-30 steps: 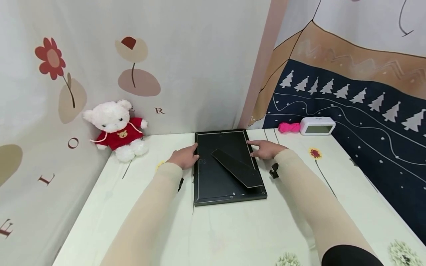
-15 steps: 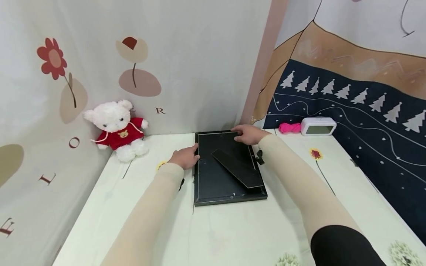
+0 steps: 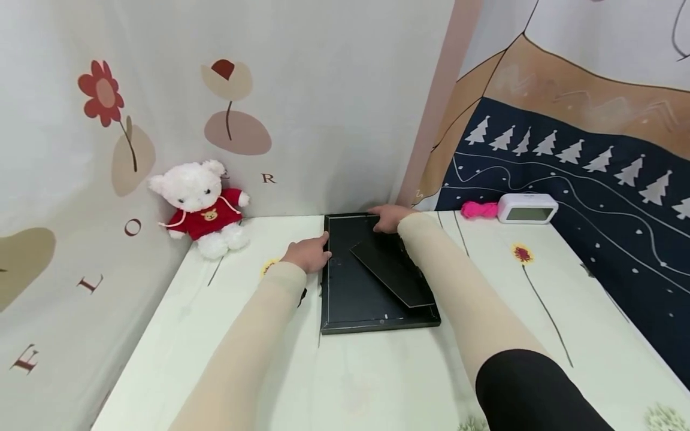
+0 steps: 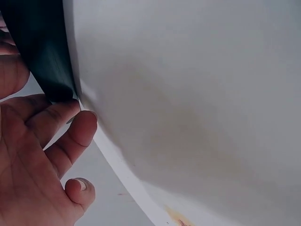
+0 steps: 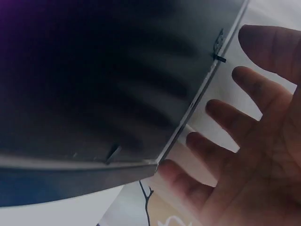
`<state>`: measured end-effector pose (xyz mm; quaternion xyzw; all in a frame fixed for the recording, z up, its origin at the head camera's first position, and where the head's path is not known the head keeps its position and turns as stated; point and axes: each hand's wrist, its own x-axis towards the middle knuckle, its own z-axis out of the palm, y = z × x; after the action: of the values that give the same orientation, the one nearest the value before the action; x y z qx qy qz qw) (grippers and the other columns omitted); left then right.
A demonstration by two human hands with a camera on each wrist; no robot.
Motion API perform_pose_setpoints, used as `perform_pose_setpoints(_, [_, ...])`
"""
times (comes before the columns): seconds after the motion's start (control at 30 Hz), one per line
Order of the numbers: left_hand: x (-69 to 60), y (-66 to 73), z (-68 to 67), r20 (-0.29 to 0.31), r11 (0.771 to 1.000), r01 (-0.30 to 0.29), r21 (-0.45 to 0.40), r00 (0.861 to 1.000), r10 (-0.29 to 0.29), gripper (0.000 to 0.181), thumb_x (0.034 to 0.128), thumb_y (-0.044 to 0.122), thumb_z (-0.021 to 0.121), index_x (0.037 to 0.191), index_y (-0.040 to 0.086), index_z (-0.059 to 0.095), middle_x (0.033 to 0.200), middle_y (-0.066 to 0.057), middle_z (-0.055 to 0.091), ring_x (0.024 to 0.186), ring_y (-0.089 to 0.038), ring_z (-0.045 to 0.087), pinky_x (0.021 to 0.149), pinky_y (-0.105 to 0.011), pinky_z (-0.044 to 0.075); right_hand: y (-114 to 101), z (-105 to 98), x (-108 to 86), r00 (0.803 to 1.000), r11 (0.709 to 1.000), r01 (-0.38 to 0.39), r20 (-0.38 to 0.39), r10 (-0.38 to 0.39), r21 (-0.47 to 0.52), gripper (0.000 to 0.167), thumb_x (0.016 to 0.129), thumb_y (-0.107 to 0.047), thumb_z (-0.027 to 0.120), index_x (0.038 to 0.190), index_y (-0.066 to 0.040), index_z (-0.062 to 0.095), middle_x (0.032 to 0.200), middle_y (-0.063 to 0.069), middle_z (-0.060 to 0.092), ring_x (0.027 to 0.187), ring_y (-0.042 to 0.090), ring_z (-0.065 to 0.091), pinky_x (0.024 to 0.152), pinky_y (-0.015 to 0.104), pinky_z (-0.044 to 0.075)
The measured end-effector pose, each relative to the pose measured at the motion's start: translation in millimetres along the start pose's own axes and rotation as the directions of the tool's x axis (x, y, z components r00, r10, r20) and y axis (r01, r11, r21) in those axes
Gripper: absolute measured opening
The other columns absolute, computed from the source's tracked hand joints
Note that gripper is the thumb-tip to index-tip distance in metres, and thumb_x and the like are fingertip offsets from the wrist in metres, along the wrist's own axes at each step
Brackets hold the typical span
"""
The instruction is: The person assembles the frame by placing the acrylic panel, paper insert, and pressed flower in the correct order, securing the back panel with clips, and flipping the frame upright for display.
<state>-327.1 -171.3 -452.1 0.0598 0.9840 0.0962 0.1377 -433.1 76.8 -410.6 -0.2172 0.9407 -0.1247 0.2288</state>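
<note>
A black picture frame (image 3: 356, 293) lies on the table with its back facing up, and its easel leg (image 3: 392, 272) sits slantwise across the panel. My left hand (image 3: 308, 254) pinches the frame's left edge, thumb on top. In the left wrist view, the fingers of the left hand (image 4: 42, 146) curl against the dark edge. At the frame's far right corner is my right hand (image 3: 389, 218), partly covering the top edge. Seen from the right wrist, the right hand (image 5: 249, 127) has its fingers spread beside the frame's rim (image 5: 188, 110); contact is hard to tell.
A white teddy bear (image 3: 202, 206) in a red sweater sits at the back left. Near the back right stand a white digital clock (image 3: 527, 208) and a pink bundle (image 3: 479, 209). Printed curtains (image 3: 323, 108) hang directly behind the frame.
My right hand has moved from the frame's right edge up and leftward to its far edge. The left hand keeps its hold. The frame has stayed in place; the head view has shifted slightly.
</note>
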Motion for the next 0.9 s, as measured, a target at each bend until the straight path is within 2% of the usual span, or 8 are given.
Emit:
perform_pose_setpoints(0.13, [-1.5,0.8,-1.1,0.004,1.0,-0.004,-0.006,1.0,0.004,0.065,0.1123,0.036,0.047,0.17,0.016,0.024,0.165,-0.01,0.045,0.15,-0.036,0.046,0.124,-0.065,0.029,-1.7,1.9,5.6,0.999,0.999,-0.036,0.025,0.037,-0.035,0.07,0.105,-0.025,0.055,0.169,-0.023,0.028,0.174,0.012,0.028,0.159,0.032,0.029,0.126,0.047,0.032])
perform_pose_setpoints(0.37, [-1.4,0.4,-1.9,-0.004,1.0,-0.002,-0.011,1.0,0.002,0.065,0.1122,0.037,0.047,0.169,0.017,0.024,0.165,-0.01,0.045,0.15,-0.036,0.046,0.124,-0.065,0.029,-11.4,0.4,-2.8,0.999,0.997,-0.036,0.003,0.036,-0.065,0.068,0.103,-0.019,0.051,0.168,-0.022,0.032,0.174,0.017,0.021,0.159,0.033,0.026,0.119,0.045,0.037])
perform_pose_setpoints(0.63, [-2.0,1.0,-2.9,-0.012,1.0,-0.014,-0.013,1.0,0.014,0.065,0.1121,0.037,0.047,0.169,0.016,0.025,0.165,-0.01,0.045,0.15,-0.036,0.045,0.124,-0.065,0.029,-13.5,-0.6,-4.5,1.0,0.996,-0.012,-0.025,0.01,-0.089,0.064,0.102,-0.017,0.049,0.165,-0.019,0.039,0.171,0.015,0.032,0.158,0.031,0.03,0.123,0.043,0.035])
perform_pose_setpoints(0.77, [-2.2,1.0,-2.4,-0.007,1.0,-0.013,-0.014,1.0,0.013,0.065,0.1122,0.037,0.047,0.169,0.016,0.025,0.165,-0.01,0.044,0.151,-0.036,0.045,0.124,-0.065,0.029,-13.2,0.0,-3.7,1.0,0.996,0.0,-0.021,-0.002,-0.089,0.061,0.102,-0.016,0.047,0.163,-0.018,0.042,0.17,0.014,0.035,0.157,0.031,0.032,0.124,0.044,0.035])
perform_pose_setpoints(0.9, [-2.3,0.3,-2.0,-0.008,1.0,-0.009,-0.015,1.0,0.009,0.065,0.1121,0.037,0.047,0.169,0.016,0.025,0.165,-0.01,0.044,0.151,-0.036,0.044,0.124,-0.065,0.029,-15.2,2.6,-4.4,1.0,0.992,0.003,-0.014,-0.005,-0.129,0.058,0.104,-0.017,0.046,0.162,-0.019,0.044,0.17,0.013,0.036,0.158,0.031,0.03,0.123,0.043,0.036])
